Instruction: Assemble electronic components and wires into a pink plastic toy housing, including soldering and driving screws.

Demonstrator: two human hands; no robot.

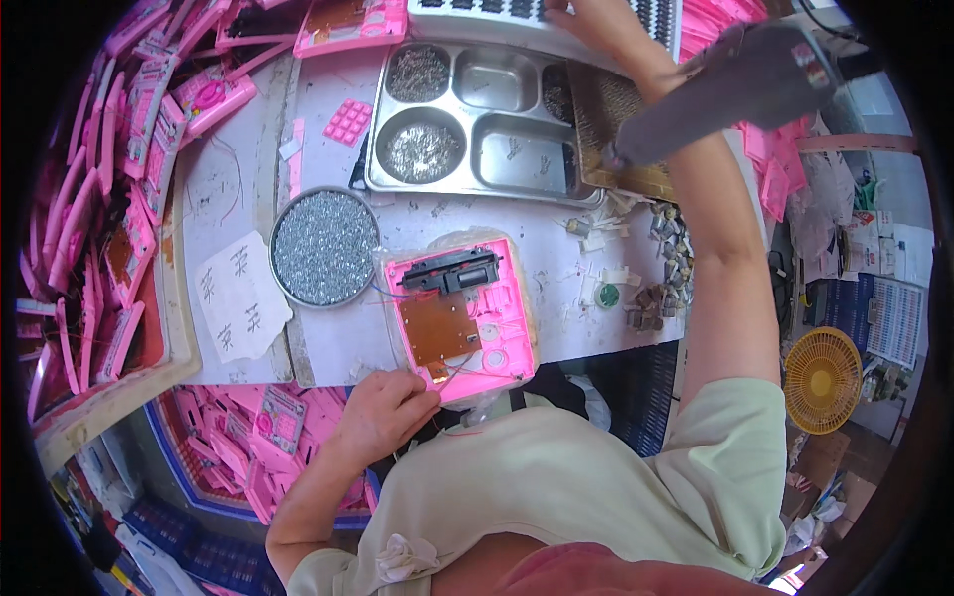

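A pink plastic housing (512, 333) lies in front of me on a pad wrapped in clear film. Inside it sit a black mechanism (452, 273), a brown circuit board (437, 330) and thin wires. My left hand (393, 405) is closed at the housing's lower left corner, its fingertips on the edge. Stretched far forward, my right hand (606, 25) is over a white tray (487, 32) with rows of small black parts. The picture's upper edge cuts off part of that hand, so its grip is hidden. A grey powered screwdriver (720, 94) hangs above my right forearm.
A steel compartment tray (467, 119) holds small screws and metal bits. Left of the housing stands a round dish (325, 246) of grey metal pieces, beside a paper sheet (240, 295). Pink housings (149, 149) pile up at left; small metal cylinders (671, 253) lie at right.
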